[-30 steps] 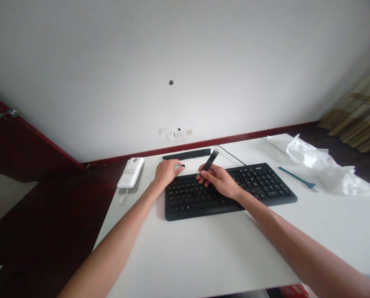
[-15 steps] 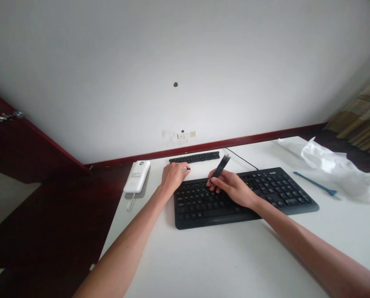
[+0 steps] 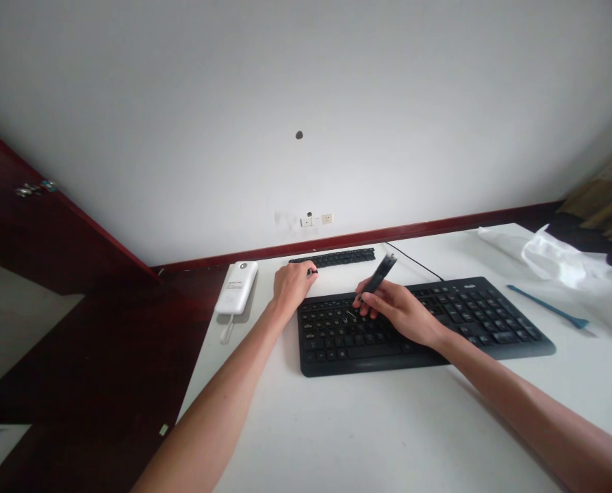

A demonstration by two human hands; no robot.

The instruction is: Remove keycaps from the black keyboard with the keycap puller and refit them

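Observation:
A black keyboard [image 3: 378, 351] lies across the white table. Over its left half, my right hand [image 3: 391, 305] is closed around a black, stick-like keycap puller [image 3: 380, 274], tilted with its top end up to the right. Thin pale wires show below the fingers, just above the keys. Beyond the keyboard's upper left corner, my left hand [image 3: 293, 282] pinches a small black piece that looks like a keycap [image 3: 311, 272]. Right behind that hand, a row of loose black keycaps [image 3: 344, 258] lies along the table's back edge; the hand hides part of its left end.
A white power bank [image 3: 237, 287] with a short strap lies at the table's left edge. To the right are a blue brush [image 3: 550, 306] and a crumpled white plastic bag [image 3: 567, 263]. The keyboard's cable [image 3: 413, 260] runs off the back edge. Wall sockets [image 3: 316, 220] sit behind.
My left hand has shifted slightly toward the back with the small black keycap, nearer the row. My right hand keeps the puller over the keyboard. The whole view has moved a little.

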